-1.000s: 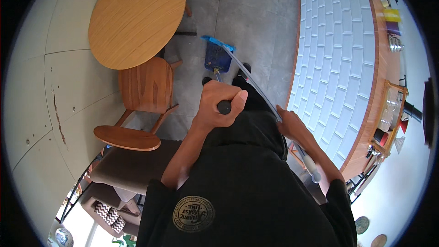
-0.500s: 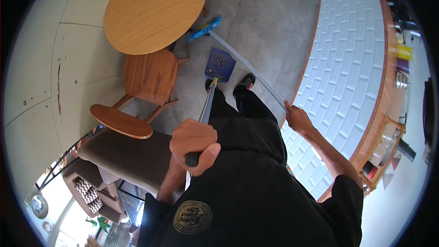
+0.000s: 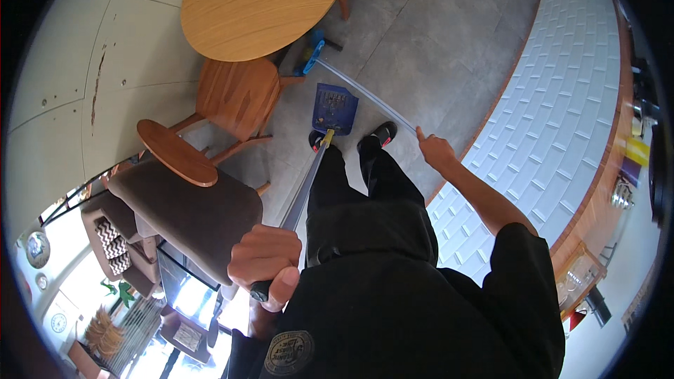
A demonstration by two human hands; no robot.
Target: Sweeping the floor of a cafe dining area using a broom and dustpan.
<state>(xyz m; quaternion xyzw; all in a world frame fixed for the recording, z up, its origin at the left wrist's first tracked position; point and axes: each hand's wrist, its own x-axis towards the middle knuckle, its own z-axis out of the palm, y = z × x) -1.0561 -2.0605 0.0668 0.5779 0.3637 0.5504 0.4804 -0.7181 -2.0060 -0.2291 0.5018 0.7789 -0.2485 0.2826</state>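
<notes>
My left hand (image 3: pixel 265 261) is closed around the black-tipped grip of a long-handled dustpan. The blue dustpan (image 3: pixel 335 107) rests on the floor just in front of my feet, its handle slanting up to my fist, with small pale bits in its pan. My right hand (image 3: pixel 437 151) grips the upper end of a broom's grey handle (image 3: pixel 368 95), arm stretched forward. Beyond the dustpan, the blue broom head (image 3: pixel 314 58) is at floor level beside the round table's edge. Its bristles are partly hidden near the dark table leg.
A round wooden table (image 3: pixel 263 3) stands ahead on the left, with a wooden chair (image 3: pixel 235 98) by it. A brown upholstered seat (image 3: pixel 186 214) is close to my left. On my right runs a white-tiled counter (image 3: pixel 540 119). Grey tile floor (image 3: pixel 435 42) lies between.
My right hand has moved forward and left, and the broom head has swung to stand more lengthwise by the table. The view has shifted; my left hand still holds the dustpan.
</notes>
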